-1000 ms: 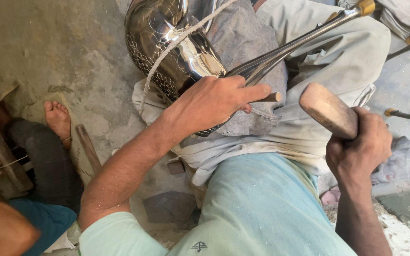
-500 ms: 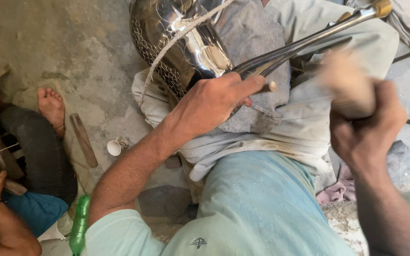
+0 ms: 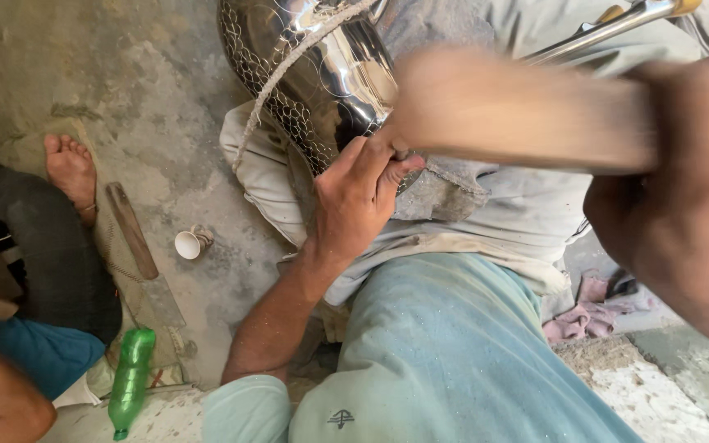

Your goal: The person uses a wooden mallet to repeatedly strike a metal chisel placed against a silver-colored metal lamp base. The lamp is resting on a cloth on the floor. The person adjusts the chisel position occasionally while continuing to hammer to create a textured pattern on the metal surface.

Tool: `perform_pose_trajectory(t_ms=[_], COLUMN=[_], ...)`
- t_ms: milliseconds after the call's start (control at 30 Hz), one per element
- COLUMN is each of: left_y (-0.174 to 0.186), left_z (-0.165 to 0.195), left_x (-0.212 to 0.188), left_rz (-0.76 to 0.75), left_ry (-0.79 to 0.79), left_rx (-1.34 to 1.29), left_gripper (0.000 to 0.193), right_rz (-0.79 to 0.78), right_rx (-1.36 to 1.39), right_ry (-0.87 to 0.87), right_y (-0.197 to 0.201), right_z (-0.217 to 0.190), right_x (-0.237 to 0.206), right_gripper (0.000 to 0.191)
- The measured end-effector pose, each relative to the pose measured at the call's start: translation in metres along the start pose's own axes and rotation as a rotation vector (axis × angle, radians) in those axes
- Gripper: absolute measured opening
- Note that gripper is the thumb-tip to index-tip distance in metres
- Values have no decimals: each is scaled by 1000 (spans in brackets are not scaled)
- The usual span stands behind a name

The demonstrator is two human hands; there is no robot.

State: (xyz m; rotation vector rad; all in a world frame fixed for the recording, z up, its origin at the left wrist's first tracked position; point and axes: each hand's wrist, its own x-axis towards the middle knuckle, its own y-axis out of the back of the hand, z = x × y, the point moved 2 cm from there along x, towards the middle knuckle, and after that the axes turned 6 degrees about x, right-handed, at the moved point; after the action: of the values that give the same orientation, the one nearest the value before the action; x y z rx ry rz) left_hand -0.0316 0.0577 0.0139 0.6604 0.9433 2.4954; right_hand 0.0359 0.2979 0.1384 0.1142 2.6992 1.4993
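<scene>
Pot, shiny and hammer-dimpled, lies on the lap ahead of both hands. Mallet, blurred, runs crosswise, its head just right of the pot. Right hand grips its handle; left hand, nearer, is closed at the pot's rim.
</scene>
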Motion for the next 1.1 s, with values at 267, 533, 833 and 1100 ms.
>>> perform_pose_trajectory(t_ms=[267,533,833,1100], left_y=[-11,-28,-52,-34], left_z=[-6,-26,-41,-32], left_x=[-17,-34,-64,-42], left_rz=[104,268,306,99], left_ry=[15,73,100,166], left_rx=[57,-85,-142,-247], left_gripper=[36,27,33,36], right_rz=[-46,61,138,181], right_rx=[-416,-171,-323,-577], right_ry=[128,126,357,450], right_y=[2,5,21,23], right_z=[-9,3,-32,-38], right_x=[-18,-28,-6,-6], right_gripper=[48,61,45,36])
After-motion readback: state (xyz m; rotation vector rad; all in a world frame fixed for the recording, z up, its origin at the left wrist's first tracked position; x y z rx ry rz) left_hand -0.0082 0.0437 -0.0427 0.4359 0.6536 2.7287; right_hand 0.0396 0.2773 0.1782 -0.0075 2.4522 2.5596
